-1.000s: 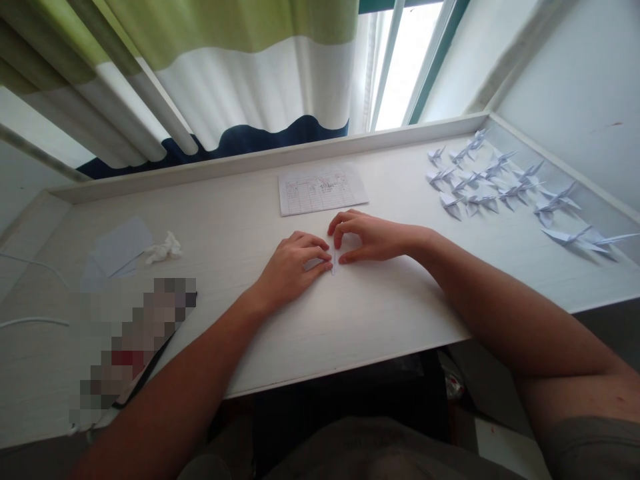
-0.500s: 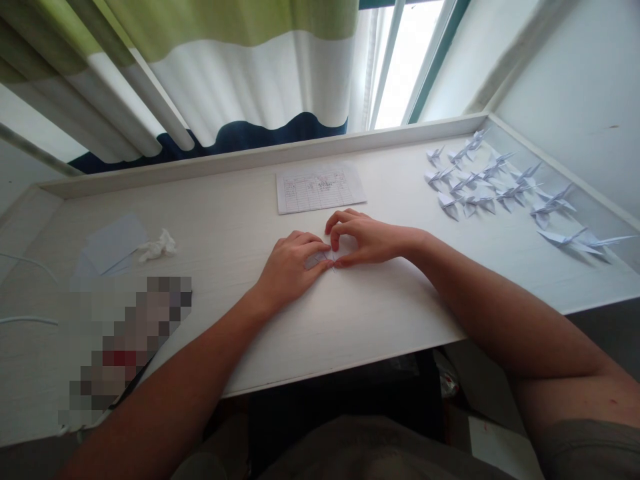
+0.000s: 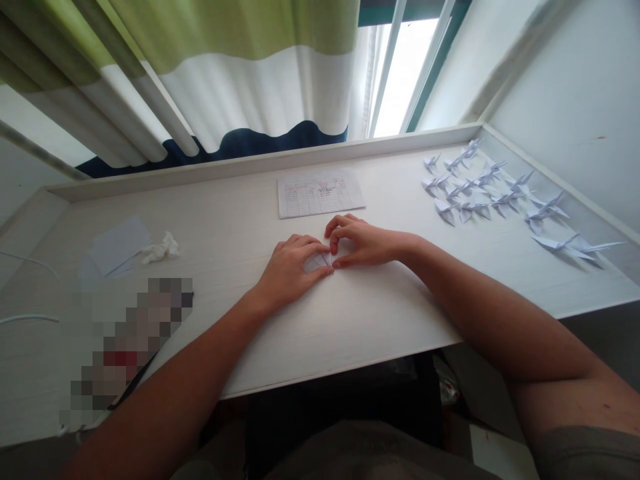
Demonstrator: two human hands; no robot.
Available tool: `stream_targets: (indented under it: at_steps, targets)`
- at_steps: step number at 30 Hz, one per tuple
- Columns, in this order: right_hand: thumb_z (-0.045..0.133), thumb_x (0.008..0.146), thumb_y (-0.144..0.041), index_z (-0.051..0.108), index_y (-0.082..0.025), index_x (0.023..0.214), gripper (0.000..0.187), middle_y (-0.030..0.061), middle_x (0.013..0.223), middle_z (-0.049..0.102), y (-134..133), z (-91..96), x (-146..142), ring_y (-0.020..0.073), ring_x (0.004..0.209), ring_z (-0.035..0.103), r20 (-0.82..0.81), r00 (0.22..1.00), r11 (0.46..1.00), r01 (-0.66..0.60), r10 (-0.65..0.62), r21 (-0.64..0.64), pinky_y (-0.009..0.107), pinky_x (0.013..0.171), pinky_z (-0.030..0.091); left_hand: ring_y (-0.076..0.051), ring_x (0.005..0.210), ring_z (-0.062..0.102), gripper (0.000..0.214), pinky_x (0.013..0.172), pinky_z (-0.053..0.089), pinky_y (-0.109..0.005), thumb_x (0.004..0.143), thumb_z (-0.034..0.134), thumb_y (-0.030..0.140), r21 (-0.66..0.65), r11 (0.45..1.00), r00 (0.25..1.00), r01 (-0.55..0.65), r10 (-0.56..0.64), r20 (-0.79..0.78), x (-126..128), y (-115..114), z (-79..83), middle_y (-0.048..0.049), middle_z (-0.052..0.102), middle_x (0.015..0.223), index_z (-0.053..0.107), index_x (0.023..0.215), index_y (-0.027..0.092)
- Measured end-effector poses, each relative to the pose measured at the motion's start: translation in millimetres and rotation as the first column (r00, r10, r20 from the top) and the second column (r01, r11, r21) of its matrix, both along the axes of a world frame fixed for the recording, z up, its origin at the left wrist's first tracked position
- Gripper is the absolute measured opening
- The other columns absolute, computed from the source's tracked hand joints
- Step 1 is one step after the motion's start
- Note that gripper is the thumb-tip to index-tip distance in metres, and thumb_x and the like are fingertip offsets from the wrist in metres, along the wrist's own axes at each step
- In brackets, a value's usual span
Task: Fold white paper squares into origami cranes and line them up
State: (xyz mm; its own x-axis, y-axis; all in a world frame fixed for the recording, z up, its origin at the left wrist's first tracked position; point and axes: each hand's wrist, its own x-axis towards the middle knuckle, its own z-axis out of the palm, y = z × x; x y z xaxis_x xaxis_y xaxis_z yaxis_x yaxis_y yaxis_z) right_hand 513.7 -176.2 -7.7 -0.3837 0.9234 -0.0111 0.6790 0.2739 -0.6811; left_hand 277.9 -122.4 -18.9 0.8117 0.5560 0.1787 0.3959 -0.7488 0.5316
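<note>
A small folded piece of white paper [image 3: 316, 261] lies on the desk at the middle, mostly covered by my fingers. My left hand [image 3: 293, 267] grips its left part, thumb along the near edge and fingers over the far side. My right hand [image 3: 357, 241] is curled at the paper's right part, with thumb and fingertips close to the left thumb tip. Just beyond the hands lies a flat sheet with a printed table [image 3: 323, 195]. Several folded paper cranes [image 3: 467, 187] stand in rows at the far right of the desk.
A stack of loose paper sheets [image 3: 120, 245] and a crumpled white tissue [image 3: 163, 248] lie at the left. Nearer stands a blurred-out object [image 3: 145, 333], with white cables [image 3: 30, 319] beside it. A raised ledge [image 3: 260, 162] bounds the white desk under the curtain [image 3: 260, 87].
The camera view has tilted slightly, so the desk sits a little lower in the picture. Both hands stay at the folded paper, with the fingers shifting only slightly.
</note>
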Motion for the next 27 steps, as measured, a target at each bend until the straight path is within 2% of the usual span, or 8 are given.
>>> stream_targets:
  at_steps: [12,18,24,27]
  targets:
    - [0.081,0.08,-0.04,0.073,-0.023,0.088,0.02,0.0098,0.132,0.063,-0.1,1.2,0.8,0.0338,0.135,0.05,-0.006,1.0,1.0,-0.005,0.005,-0.002,0.053,0.12,0.036,-0.031,0.121,0.065,0.025,0.109,0.048,-0.055,0.09,0.077,0.034,-0.053,0.998,1.0,0.03,-0.03,0.007,-1.8,2.2,1.9,-0.005,0.077,0.121,0.082,0.114,0.03]
    - [0.082,0.078,-0.039,0.073,-0.024,0.089,0.02,0.0093,0.132,0.062,-0.5,0.8,0.0,0.0345,0.134,0.05,0.013,1.0,1.0,-0.002,0.002,0.001,0.053,0.119,0.037,-0.031,0.119,0.066,0.025,0.109,0.049,-0.055,0.085,0.08,0.031,-0.105,0.994,0.998,-0.029,0.034,0.047,-0.3,-0.1,0.7,-0.004,0.078,0.117,0.08,0.11,0.029]
    - [0.084,0.075,-0.041,0.074,-0.026,0.104,0.034,0.009,0.129,0.064,1.2,-2.3,2.1,0.0356,0.132,0.051,-0.007,1.0,0.999,0.0,0.0,0.036,0.053,0.118,0.038,-0.03,0.12,0.066,0.019,0.111,0.049,-0.054,0.084,0.081,0.03,-0.119,0.992,0.996,-0.031,0.041,0.079,-0.2,-1.1,0.1,-0.0023,0.079,0.118,0.078,0.103,0.029]
    - [0.084,0.076,-0.042,0.075,-0.026,0.099,0.029,0.0091,0.129,0.064,2.1,-3.0,2.3,0.0356,0.133,0.05,-0.023,1.0,1.0,0.001,0.0,0.028,0.053,0.118,0.037,-0.03,0.119,0.067,0.019,0.11,0.049,-0.053,0.084,0.081,0.03,-0.126,0.991,0.996,-0.035,0.045,0.08,-0.2,-0.9,-0.4,-0.0024,0.08,0.118,0.078,0.103,0.028]
